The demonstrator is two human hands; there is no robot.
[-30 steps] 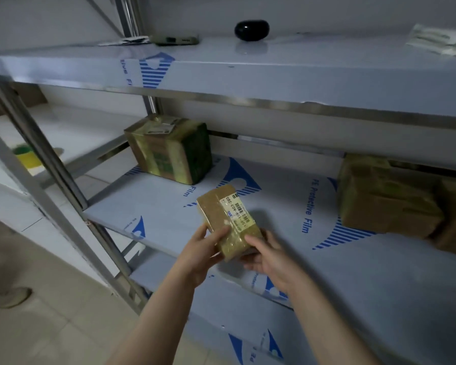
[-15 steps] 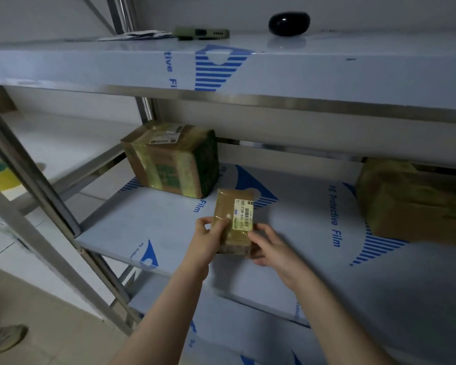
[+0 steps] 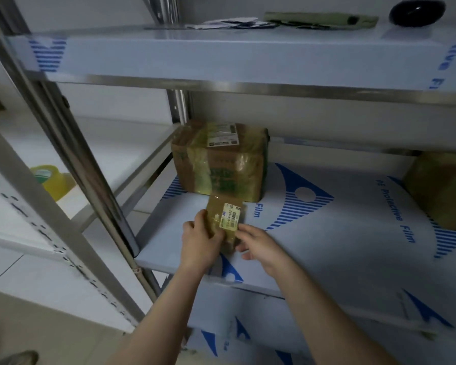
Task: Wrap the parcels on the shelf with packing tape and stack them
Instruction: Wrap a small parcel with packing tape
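Both hands hold the small parcel [image 3: 223, 219] over the front-left part of the middle shelf [image 3: 334, 259]. The left hand [image 3: 200, 242] has its fingers curled round the parcel's left side. The right hand [image 3: 259, 246] pinches the near right corner between its thumb and fingers, just below the label [image 3: 231, 216]. The parcel is brown and glossy with tape. Its far end lies just in front of the big parcel [image 3: 220, 164]; I cannot tell whether it touches the shelf. The label is white and yellow, with a barcode along one edge and a row of digits in dashed groups, too blurred to read with certainty.

The big parcel stands at the shelf's back-left corner, banded with yellowish tape. There is green print on its front and a shipping label on top, and neither is legible. A third parcel [image 3: 442, 191] sits at the right edge of the view, well apart.

The shelf's blue-and-white covering reads "PE Protective Film" [image 3: 395, 206] — the word "Film" also shows just right of the small parcel.

A yellow-green tape roll [image 3: 50, 180] stands on the neighbouring shelf to the left. On the top shelf [image 3: 221, 56] lie papers [image 3: 229, 22], a flat green item [image 3: 319, 19] and a black rounded object [image 3: 416, 10].
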